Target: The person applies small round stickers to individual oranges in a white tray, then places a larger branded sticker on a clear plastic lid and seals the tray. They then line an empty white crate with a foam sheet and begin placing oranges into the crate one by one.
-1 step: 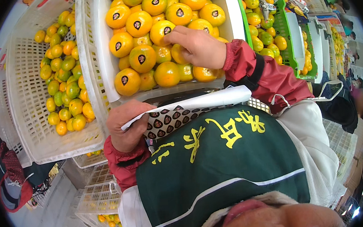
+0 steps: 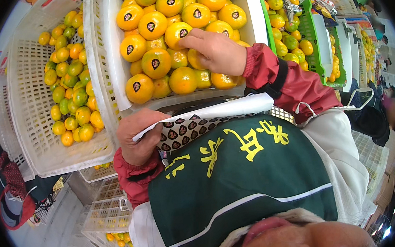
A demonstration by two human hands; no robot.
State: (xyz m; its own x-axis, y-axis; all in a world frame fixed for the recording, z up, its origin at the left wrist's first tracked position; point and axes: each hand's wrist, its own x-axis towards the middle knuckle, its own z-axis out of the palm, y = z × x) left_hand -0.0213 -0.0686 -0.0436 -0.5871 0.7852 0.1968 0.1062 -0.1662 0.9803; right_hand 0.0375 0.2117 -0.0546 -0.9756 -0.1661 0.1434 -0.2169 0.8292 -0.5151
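Observation:
In my left hand (image 2: 138, 135) is a white sheet of dark drop-shaped stickers (image 2: 191, 129), gripped at its left end between thumb and fingers. The sheet's edge is folded over, white side up. My right hand (image 2: 222, 52) reaches over the fruit, its index finger stretched out to a mandarin (image 2: 172, 34) with a dark sticker on top. Its lower fingers are bent and partly hidden. Around it, orange mandarins fill a white box (image 2: 255, 21); many of the upper ones bear the same sticker, while a near one (image 2: 183, 81) shows none.
Left of the box stands a white slatted crate (image 2: 27, 109) of green-orange mandarins. On the right is a green crate (image 2: 308, 26) with more fruit. Stacked crates (image 2: 107, 216) stand low at the left. A dark green apron (image 2: 239, 180) covers my front.

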